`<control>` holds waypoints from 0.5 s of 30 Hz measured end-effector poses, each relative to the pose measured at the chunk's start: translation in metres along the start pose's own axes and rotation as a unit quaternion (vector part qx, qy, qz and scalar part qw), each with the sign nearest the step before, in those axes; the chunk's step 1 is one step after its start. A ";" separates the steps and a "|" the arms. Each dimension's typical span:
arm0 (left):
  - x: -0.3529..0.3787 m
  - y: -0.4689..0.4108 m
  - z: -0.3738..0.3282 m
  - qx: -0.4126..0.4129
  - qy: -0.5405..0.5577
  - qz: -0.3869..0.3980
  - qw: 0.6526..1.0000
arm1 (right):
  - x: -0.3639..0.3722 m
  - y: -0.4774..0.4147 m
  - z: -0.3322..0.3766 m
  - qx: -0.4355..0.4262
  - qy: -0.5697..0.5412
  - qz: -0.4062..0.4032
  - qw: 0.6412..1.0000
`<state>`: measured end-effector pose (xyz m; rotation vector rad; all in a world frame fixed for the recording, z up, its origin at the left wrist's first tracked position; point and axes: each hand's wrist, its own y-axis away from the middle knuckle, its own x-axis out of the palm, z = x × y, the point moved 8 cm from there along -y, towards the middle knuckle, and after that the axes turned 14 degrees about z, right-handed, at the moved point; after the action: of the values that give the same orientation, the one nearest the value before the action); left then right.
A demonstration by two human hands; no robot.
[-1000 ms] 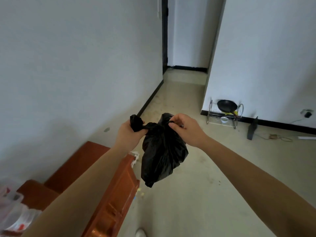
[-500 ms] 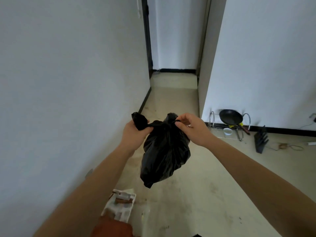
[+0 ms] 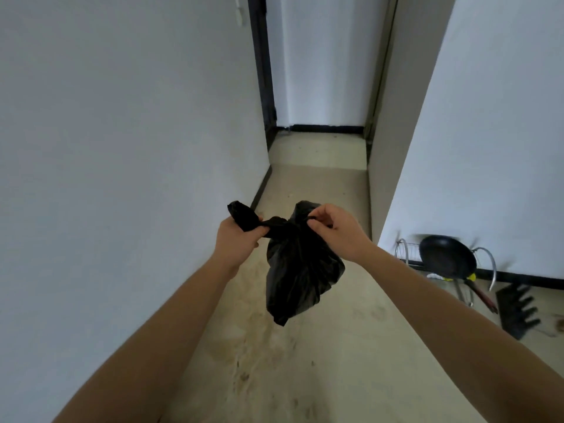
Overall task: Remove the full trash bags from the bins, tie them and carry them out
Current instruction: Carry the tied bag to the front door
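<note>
White plaster walls [image 3: 122, 132] close in a narrow corridor with a pale, scuffed beige floor [image 3: 320, 377], running toward a dark-framed doorway [image 3: 262, 87] at twelve o'clock.

Held up in mid-air at the centre of the view, well clear of the floor, hangs a small black plastic trash bag [image 3: 300, 270]. Its film is glossy and creased, the body bulging and tapering to a point at the bottom. The neck is gathered into a twisted band with two loose ends, one sticking out toward ten o'clock, the other bunched at the top.

The left hand [image 3: 236, 242] is wrapped in a fist around the ten o'clock end, fingers closed tight on the plastic. The right hand [image 3: 338, 232] pinches the other end between thumb and fingertips, clamped on the bag's neck. Both bare forearms reach in from the lower corners.

At three o'clock, against the right wall's black skirting, stands a chrome wire rack [image 3: 406, 251] with a black round frying pan [image 3: 447, 261] leaning in it, its dark handle pointing down. Just beside it, toward four o'clock, lies a black knife block [image 3: 515, 309], blurred. These sit off to the side; the corridor floor ahead of the bag shows only stains and marks.
</note>
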<state>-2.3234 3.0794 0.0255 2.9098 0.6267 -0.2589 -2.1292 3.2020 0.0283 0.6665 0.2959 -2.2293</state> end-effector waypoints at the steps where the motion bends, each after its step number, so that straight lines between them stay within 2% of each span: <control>1: -0.002 -0.022 -0.006 0.003 0.000 -0.005 1.000 | -0.009 -0.024 -0.003 -0.002 -0.002 -0.001 1.000; 8: -0.015 -0.197 0.000 0.011 0.004 -0.018 1.000 | -0.048 -0.203 -0.053 0.000 -0.011 0.014 1.000; 15: -0.052 -0.410 0.013 -0.019 0.033 0.009 0.999 | -0.067 -0.407 -0.108 0.051 0.003 0.059 0.997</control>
<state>-2.5435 3.4265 -0.0231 2.8968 0.6084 -0.1484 -2.3533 3.5613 -0.0254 0.7268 0.1433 -2.1395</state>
